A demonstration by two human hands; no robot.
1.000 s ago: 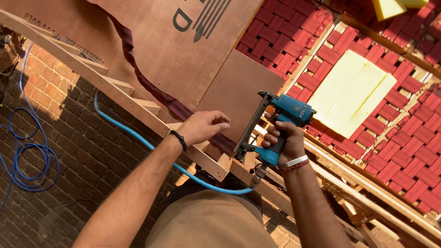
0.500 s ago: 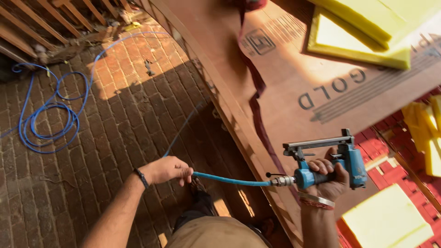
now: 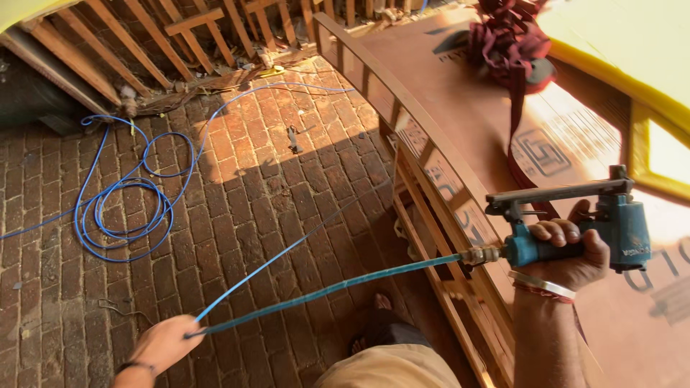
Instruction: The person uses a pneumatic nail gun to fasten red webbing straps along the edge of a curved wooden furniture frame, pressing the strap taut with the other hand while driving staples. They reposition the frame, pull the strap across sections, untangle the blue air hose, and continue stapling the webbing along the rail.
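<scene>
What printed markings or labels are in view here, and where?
Large reddish-brown plywood sheet, right side: dark square emblem and big dark lettering stamped on its face.
Blue pneumatic nail gun, held in the right hand: small pale marking on its side.
No screens or signs.

Open brick floor (image 3: 237, 215) is lying left of the wooden frame (image 3: 431, 179). The taut blue hose (image 3: 323, 291) is crossing it; hose coils (image 3: 129, 208) are obstructing the far left.
</scene>
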